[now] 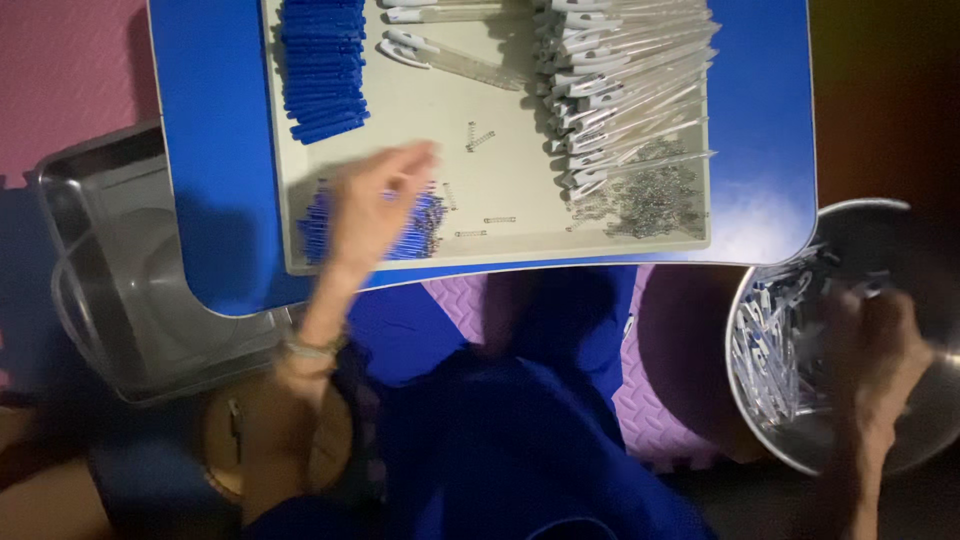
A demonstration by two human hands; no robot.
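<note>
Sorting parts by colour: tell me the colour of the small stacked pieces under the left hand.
Blue small stacked pieces, beneath the left hand; head view.

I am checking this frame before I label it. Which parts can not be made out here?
- Head view, left hand: motion blur; its grip on the blue pen parts underneath cannot be told.
- Right hand: dark and blurred inside the round metal bowl; what it holds is unclear.
- Clear pen barrels: cut off by the top edge.
- Small springs: too small to count.
</note>
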